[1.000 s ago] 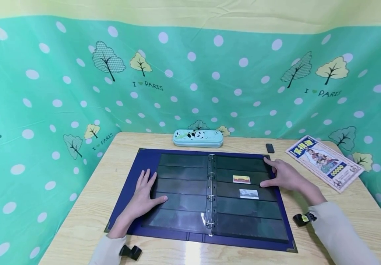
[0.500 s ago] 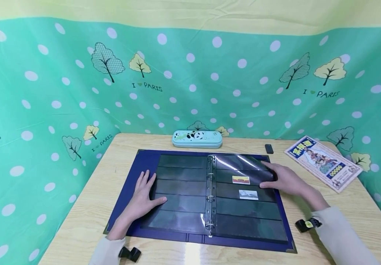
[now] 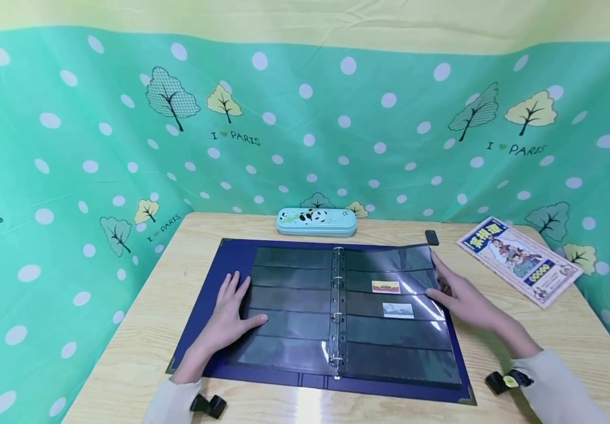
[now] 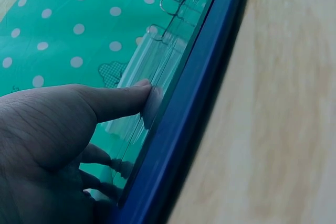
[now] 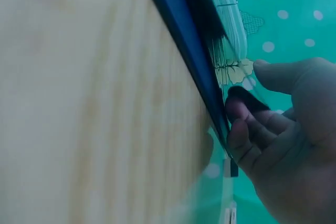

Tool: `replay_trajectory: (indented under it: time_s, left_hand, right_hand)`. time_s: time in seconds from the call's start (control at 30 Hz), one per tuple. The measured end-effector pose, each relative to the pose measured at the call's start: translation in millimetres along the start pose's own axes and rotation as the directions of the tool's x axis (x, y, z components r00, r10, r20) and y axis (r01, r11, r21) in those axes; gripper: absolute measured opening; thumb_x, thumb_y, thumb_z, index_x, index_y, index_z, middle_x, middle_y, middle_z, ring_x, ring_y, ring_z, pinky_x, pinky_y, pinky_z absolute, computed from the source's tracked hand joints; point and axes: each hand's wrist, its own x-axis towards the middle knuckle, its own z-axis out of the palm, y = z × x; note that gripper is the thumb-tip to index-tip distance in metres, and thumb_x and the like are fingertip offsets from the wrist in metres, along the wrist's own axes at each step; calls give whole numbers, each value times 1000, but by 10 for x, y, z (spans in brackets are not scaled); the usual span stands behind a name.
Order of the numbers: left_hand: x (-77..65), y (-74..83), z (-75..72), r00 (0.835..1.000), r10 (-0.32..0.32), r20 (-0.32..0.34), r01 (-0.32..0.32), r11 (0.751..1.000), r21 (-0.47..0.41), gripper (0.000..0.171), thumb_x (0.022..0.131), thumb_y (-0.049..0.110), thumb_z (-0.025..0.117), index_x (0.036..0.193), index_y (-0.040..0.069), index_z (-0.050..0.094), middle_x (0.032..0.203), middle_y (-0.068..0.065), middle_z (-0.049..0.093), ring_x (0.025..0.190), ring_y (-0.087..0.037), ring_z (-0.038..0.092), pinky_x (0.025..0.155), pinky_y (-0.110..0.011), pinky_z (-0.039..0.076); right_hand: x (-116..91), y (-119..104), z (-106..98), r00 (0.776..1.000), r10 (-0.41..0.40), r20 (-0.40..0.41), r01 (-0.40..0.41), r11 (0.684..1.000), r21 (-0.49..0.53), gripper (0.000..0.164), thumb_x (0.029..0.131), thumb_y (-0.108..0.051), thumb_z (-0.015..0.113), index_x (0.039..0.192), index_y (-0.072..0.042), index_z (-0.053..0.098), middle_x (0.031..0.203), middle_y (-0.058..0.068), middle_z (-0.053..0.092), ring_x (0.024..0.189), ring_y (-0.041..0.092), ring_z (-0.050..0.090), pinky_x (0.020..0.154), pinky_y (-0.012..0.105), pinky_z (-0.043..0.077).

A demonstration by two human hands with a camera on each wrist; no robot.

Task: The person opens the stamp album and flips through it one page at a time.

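Observation:
A blue ring-bound stamp album [image 3: 233,254] lies open on the table, with black pocket pages on both sides of the metal rings [image 3: 338,303]. My left hand [image 3: 227,318] rests spread on the left page's outer edge; in the left wrist view its thumb [image 4: 123,100] lies on the glossy sheet. At the right page [image 3: 395,362], my right hand [image 3: 466,297] pinches the outer edge, thumb on top and fingers [image 5: 252,124] underneath. The page's upper right corner is lifted and bent. Two stamps show in this page: a red-and-yellow one [image 3: 386,287] and a grey one [image 3: 398,311].
Behind the album stands a light blue panda pencil case [image 3: 316,221]. A small black object [image 3: 432,237] lies at the back right, beside a colourful booklet [image 3: 519,259]. A green dotted cloth [image 3: 283,147] hangs behind the wooden table [image 3: 140,330].
My right hand has shifted slightly right and turned, raising the right page's upper outer corner, where bright reflections now show. My left hand stays in place.

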Motion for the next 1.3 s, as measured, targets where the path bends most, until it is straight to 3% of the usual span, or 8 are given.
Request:
replay_trajectory:
  time_s: [0.07,0.27,0.63,0.9,0.97,1.17,1.3]
  left_hand:
    - [-6,-1,9,1000,11,-9,-11,1000,-4,111,91,38,92,170,-10,30,180,-35,10,167,-56,-3,126,-83,12]
    - [-18,6,15,999,23,-29,-23,1000,-14,110,89,36,92,169,-11,32,179,-37,11,166,-57,-2,125,-84,13]
    - [3,13,0,1000,-16,9,16,1000,4,111,92,36,92,171,-8,28,181,-33,8,168,-54,-5,128,-80,11]
    - [-3,10,11,1000,-12,0,12,1000,-3,111,91,35,93,171,-9,29,181,-34,10,168,-54,-4,128,-81,12]
    - [-1,5,12,1000,-11,0,11,1000,2,111,91,36,93,171,-9,29,181,-34,10,167,-55,-3,128,-81,12]
    - [2,20,-13,1000,-19,5,19,1000,-5,112,91,36,93,171,-9,29,181,-34,9,168,-54,-3,128,-80,14]
    - [24,38,-28,999,-40,24,40,999,1,111,92,35,93,171,-9,28,181,-33,7,168,-53,-5,129,-79,14]
  right_hand:
    - [-59,-4,11,1000,-13,-14,13,1000,19,88,110,-7,69,177,1,13,89,2,50,75,9,47,63,28,41]
    - [-237,-40,38,998,-31,-53,32,999,33,81,103,0,75,169,12,29,103,1,59,86,4,54,71,22,50]
    - [-463,-80,41,995,-35,-97,46,993,108,72,102,4,74,166,7,41,117,13,74,97,0,68,78,20,57]
    - [-546,-89,24,992,-79,-97,97,975,198,62,102,9,72,160,8,51,130,31,72,105,1,73,83,20,63]
    - [-554,-86,27,990,-97,-101,118,967,227,64,101,12,71,161,6,51,133,23,74,105,3,74,83,22,64]
    - [-551,-153,48,986,-116,-120,145,951,274,68,102,14,68,165,-2,50,140,-25,68,106,4,74,84,21,63]
    - [-537,-262,76,979,-134,-152,168,956,242,64,103,13,67,164,-3,53,142,-24,68,109,2,73,86,18,62]
